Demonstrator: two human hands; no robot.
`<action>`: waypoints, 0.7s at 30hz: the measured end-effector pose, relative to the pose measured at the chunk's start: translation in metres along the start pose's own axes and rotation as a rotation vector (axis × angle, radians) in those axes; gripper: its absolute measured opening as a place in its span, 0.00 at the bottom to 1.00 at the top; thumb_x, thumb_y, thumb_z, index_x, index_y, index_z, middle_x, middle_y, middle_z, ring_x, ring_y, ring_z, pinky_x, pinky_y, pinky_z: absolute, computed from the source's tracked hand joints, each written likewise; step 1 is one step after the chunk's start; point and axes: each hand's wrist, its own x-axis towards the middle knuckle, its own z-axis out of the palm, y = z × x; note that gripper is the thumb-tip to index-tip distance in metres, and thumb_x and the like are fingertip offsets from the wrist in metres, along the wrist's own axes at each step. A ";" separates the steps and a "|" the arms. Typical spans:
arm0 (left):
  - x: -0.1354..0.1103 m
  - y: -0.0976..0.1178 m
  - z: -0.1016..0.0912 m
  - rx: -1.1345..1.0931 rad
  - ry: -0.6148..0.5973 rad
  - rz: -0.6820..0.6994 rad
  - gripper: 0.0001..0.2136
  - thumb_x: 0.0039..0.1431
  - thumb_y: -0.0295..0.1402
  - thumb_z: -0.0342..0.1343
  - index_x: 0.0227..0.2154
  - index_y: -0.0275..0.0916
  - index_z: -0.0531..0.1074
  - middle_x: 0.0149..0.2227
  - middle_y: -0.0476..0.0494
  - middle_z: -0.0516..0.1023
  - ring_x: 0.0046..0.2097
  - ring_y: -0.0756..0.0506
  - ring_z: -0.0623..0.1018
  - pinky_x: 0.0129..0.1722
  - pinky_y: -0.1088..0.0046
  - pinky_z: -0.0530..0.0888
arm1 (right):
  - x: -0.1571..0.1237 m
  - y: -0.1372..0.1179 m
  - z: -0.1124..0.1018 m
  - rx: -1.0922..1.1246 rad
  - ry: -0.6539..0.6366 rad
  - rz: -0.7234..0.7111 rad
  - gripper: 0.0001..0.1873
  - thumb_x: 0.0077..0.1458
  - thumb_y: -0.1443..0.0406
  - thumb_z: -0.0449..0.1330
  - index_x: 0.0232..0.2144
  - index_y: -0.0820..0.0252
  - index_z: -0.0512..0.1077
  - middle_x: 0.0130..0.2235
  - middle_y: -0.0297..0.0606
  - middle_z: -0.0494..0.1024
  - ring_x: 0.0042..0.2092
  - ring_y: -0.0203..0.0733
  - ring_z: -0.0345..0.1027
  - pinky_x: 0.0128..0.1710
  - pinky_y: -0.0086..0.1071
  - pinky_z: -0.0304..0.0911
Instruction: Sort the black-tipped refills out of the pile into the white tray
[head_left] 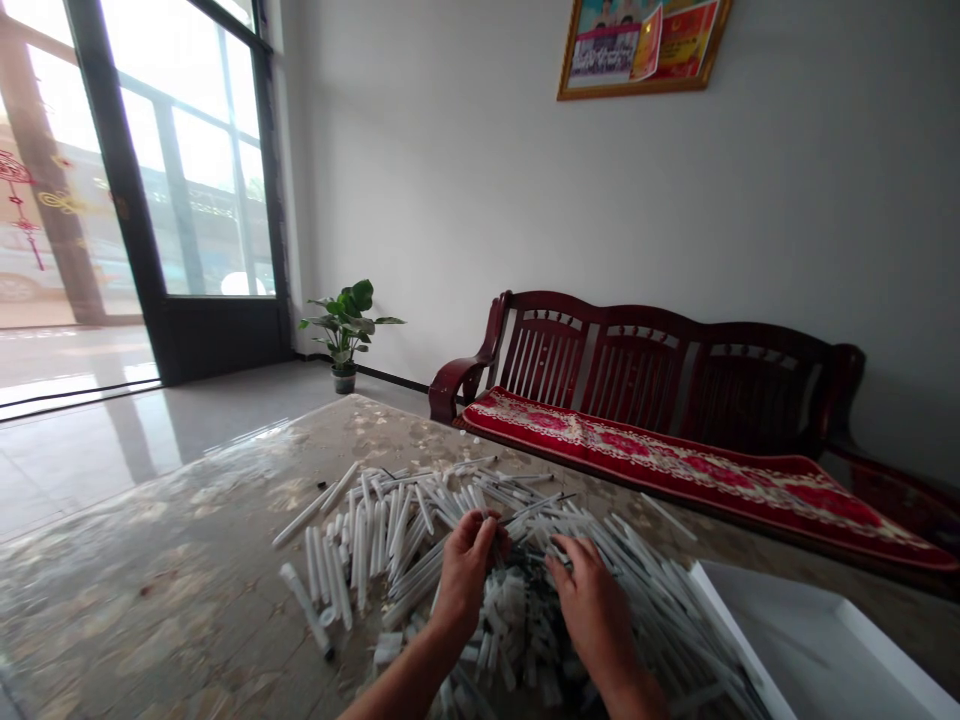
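Note:
Over a heap of pen parts, my left hand [466, 562] is closed in a pinch. A thin dark-tipped stick shows beside its fingertips, but what the fingers hold is not clear. My right hand [591, 595] reaches down to the heap, thumb and fingers apart, with no held part visible. White pen barrels [363, 545] lie left of my left hand. Long translucent tubes [637, 560] spread out on the right. Small clear and whitish pieces, perhaps caps [504, 610], are piled between my wrists.
A patterned tabletop [150, 570] carries the parts. At the right stands a shallow white box [817, 630]. One capped pen [306, 607] lies off to the left. Behind the table are a dark red wooden bench [637, 350] and a potted plant [346, 325].

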 end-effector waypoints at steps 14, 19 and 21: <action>-0.020 0.002 -0.008 1.088 -0.250 0.707 0.08 0.63 0.34 0.56 0.38 0.47 0.81 0.31 0.48 0.81 0.34 0.46 0.80 0.34 0.75 0.71 | 0.004 -0.010 -0.004 0.705 -0.132 0.367 0.28 0.47 0.41 0.63 0.34 0.60 0.77 0.19 0.30 0.70 0.18 0.34 0.54 0.17 0.28 0.47; -0.020 0.000 -0.007 1.255 -0.228 0.778 0.07 0.63 0.35 0.56 0.37 0.46 0.80 0.29 0.48 0.81 0.33 0.46 0.80 0.34 0.73 0.71 | 0.004 -0.006 0.001 0.523 -0.086 0.288 0.27 0.49 0.38 0.59 0.25 0.56 0.72 0.18 0.33 0.71 0.19 0.39 0.60 0.17 0.31 0.53; -0.020 0.001 -0.006 1.315 -0.245 0.785 0.07 0.63 0.35 0.57 0.37 0.46 0.80 0.29 0.48 0.81 0.32 0.46 0.80 0.34 0.72 0.70 | 0.005 -0.006 -0.001 0.405 -0.029 0.226 0.28 0.50 0.38 0.56 0.22 0.54 0.70 0.18 0.33 0.70 0.20 0.41 0.64 0.21 0.32 0.59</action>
